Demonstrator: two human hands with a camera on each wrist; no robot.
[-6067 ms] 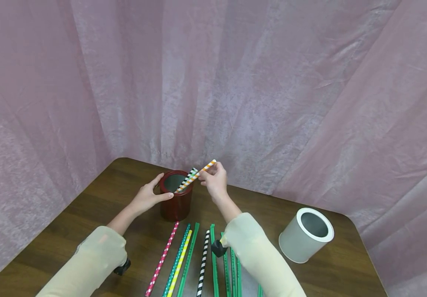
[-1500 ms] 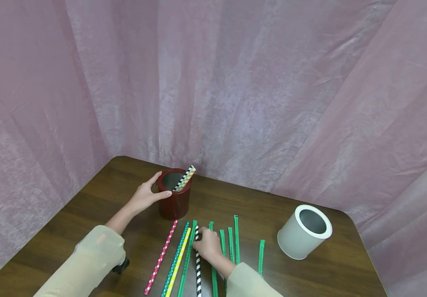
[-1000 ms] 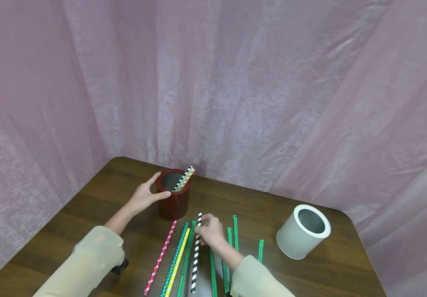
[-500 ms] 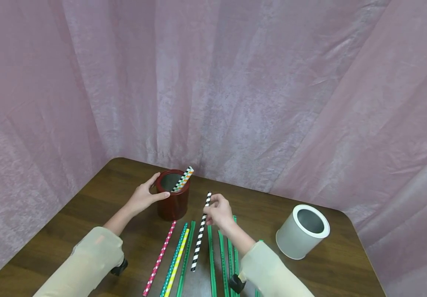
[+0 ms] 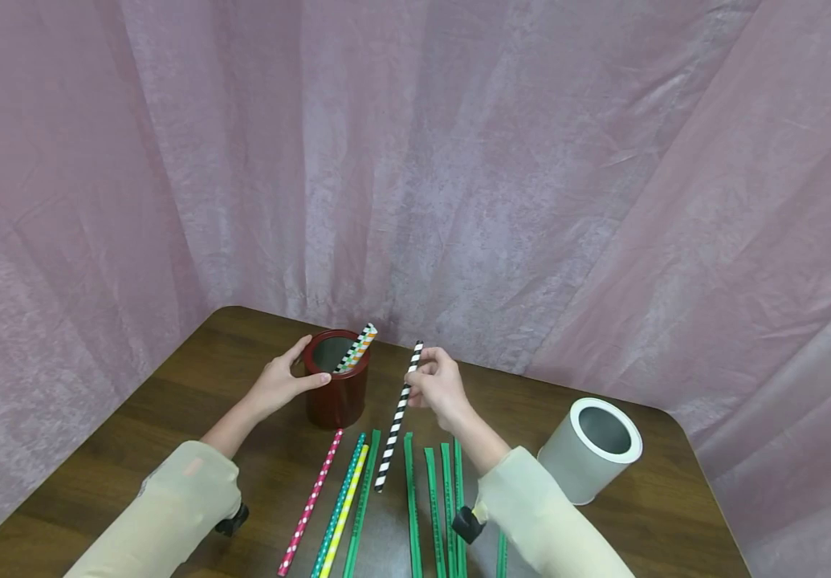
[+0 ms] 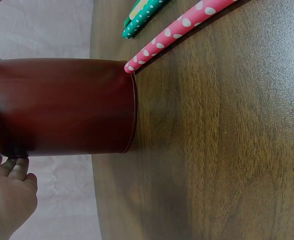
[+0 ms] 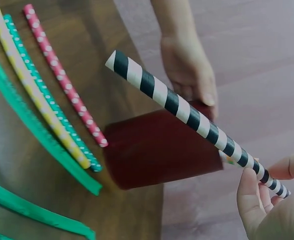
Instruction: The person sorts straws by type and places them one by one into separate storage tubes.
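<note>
Black-striped straw (image 5: pixel 397 417) pinched in right hand (image 5: pixel 438 388), above table.

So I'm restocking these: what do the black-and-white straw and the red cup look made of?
The black-and-white straw looks like matte paper: spiral-wound stripes, no gloss. The red cup looks like painted metal, perhaps plastic: smooth, glossy wall, thin rolled bottom rim.

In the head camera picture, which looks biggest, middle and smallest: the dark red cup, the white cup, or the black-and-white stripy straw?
1. White cylindrical cup: looks bulkiest, though it lies nearer the camera.
2. Dark red cylindrical cup: a little smaller.
3. Black-and-white striped paper straw: longest, but far thinner, so smallest overall.
</note>
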